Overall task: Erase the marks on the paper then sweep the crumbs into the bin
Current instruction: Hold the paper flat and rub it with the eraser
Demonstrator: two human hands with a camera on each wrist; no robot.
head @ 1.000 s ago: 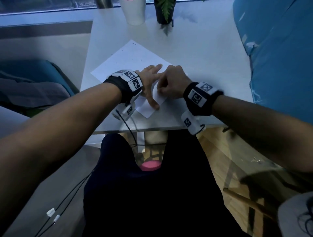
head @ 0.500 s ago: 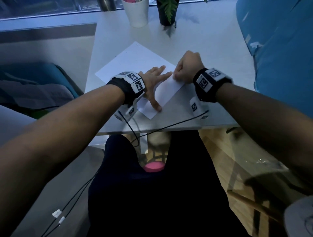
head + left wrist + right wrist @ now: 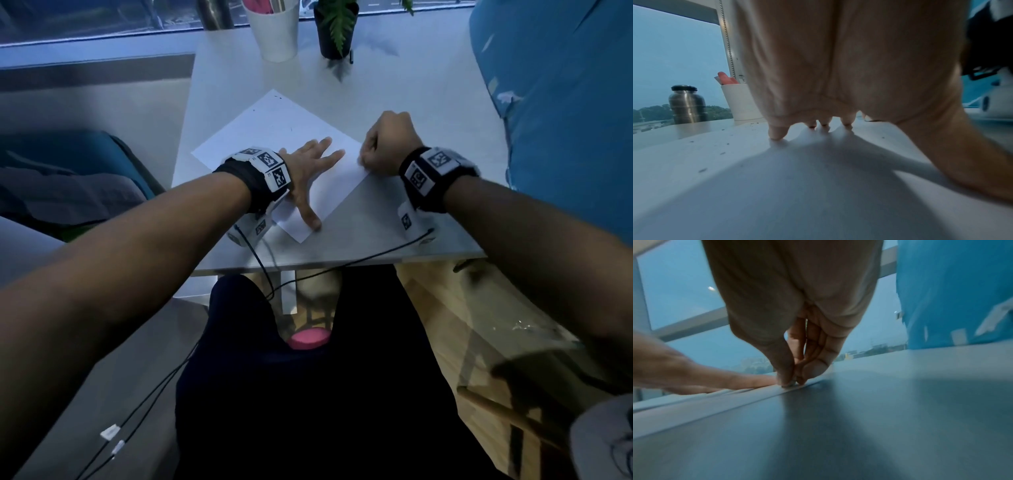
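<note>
A white sheet of paper (image 3: 274,126) lies slantwise on the white table (image 3: 394,85). My left hand (image 3: 308,171) presses flat on its near part, fingers spread and straight (image 3: 777,133). My right hand (image 3: 383,144) is curled at the sheet's right edge. In the right wrist view its thumb and fingers (image 3: 791,381) pinch a small grey eraser against the paper edge (image 3: 694,405); most of the eraser is hidden. Dark crumbs (image 3: 702,170) are scattered over the sheet ahead of the left hand, and a few specks (image 3: 277,97) sit near its far corner.
A white cup (image 3: 274,31), a potted fern (image 3: 334,31) and a steel bottle (image 3: 687,104) stand at the table's far edge. A blue cushion (image 3: 565,102) borders the right side. Cables (image 3: 342,263) hang over the near edge. A pink round thing (image 3: 308,339) shows below, between my legs.
My right hand has moved from the middle of the paper, beside the left hand, out to the sheet's right edge. The left hand stays pressed in place.
</note>
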